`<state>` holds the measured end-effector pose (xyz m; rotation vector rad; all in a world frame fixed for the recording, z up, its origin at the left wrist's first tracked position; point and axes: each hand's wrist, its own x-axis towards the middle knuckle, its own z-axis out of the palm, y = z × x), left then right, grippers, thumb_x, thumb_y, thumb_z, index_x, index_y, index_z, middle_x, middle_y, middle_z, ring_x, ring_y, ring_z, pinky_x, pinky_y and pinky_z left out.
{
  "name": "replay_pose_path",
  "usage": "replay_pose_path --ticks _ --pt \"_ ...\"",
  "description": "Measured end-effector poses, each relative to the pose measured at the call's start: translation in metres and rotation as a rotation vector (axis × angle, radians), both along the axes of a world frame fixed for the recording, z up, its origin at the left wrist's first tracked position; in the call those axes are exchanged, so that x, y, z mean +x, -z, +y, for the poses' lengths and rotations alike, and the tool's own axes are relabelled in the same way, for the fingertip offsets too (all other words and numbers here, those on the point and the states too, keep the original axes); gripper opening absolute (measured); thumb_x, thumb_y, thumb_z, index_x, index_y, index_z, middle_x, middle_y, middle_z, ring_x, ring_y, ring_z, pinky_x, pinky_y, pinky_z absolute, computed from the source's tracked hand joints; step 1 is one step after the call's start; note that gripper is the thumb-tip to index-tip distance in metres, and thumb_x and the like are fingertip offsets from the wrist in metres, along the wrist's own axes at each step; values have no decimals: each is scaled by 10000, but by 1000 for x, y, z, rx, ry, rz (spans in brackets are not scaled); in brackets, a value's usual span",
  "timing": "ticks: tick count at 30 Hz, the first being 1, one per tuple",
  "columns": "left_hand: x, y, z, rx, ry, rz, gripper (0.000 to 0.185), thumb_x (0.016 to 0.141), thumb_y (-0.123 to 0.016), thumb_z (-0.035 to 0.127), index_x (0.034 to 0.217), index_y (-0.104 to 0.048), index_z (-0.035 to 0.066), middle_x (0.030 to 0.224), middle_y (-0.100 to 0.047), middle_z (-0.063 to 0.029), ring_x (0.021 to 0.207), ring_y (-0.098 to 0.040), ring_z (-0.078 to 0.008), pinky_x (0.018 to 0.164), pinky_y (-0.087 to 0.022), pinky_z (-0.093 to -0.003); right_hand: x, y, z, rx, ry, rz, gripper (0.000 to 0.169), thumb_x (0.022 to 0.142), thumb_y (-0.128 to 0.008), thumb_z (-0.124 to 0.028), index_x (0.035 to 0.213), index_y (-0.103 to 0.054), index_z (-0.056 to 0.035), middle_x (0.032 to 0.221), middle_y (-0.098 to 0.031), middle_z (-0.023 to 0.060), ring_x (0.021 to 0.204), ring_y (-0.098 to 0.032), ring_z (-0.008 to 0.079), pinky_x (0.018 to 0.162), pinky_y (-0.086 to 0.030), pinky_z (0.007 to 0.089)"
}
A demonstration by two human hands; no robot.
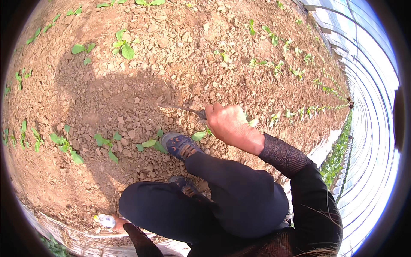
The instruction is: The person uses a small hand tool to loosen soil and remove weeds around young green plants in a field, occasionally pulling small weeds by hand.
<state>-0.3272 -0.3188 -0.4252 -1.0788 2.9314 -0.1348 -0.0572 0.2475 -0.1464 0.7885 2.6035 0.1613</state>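
Observation:
My right hand [226, 123] is closed around the dark handle of a small hand tool [183, 108]. Its thin metal shank points left, just above the dry, cloddy soil [138, 96]; the exact form of its tip is unclear. At the lower left, my left hand [119, 224] grips a clear plastic bottle [106, 220] with a yellow cap and a label, low over the soil by the bed's edge. Part of that hand is hidden by my leg. Leafy green seedlings [109, 143] grow in a row between the hands, and one seedling [199, 135] stands just beside my right hand.
My patterned shoe [181, 146] rests right beside a seedling [152, 143]. More seedlings [123, 45] grow farther up the bed. Pale plastic sheeting [96, 241] edges the soil at the bottom. A hooped plastic tunnel wall [369, 144] curves along the right.

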Motion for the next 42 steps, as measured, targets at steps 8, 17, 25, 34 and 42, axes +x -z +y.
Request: replay_pose_path --ticks 8,17,25,34,42 --pt "9 -21 49 -79 93 -10 949 618 -683 719 1118 -476 -60 893 -639 -237 832 -643 -370 727 -511 -457 58 38 -17 -165 492 200 360 846 -634 -383 829 -532 -39 662 -597 124 570 -623 272 484 -477 371" --pt "8 -17 58 -89 122 -24 957 623 -674 725 1135 -473 -58 911 -638 -239 842 -640 -374 734 -508 -460 108 80 -12 -261 619 364 483 788 -684 -488 690 -568 -30 494 -537 89 405 -541 204 387 -430 352" --pt "4 -16 64 -84 139 -32 965 627 -665 730 1150 -471 -56 926 -638 -241 850 -637 -378 739 -505 -463 122 103 -18 -303 659 428 478 788 -683 -485 691 -580 -28 489 -547 102 390 -541 224 395 -435 377" --pt "1 -19 52 -48 50 -34 973 632 -656 736 1168 -468 -54 944 -637 -243 860 -634 -383 746 -502 -465 121 124 -32 -622 792 216 370 758 -656 -340 845 -609 18 713 -625 214 667 -629 368 641 -489 466" --pt "1 -29 35 -1 -83 -62 980 636 -647 741 1183 -465 -52 959 -637 -244 869 -631 -387 751 -499 -468 123 129 -30 -644 776 263 418 788 -654 -388 843 -597 22 703 -612 212 656 -612 355 632 -468 441"
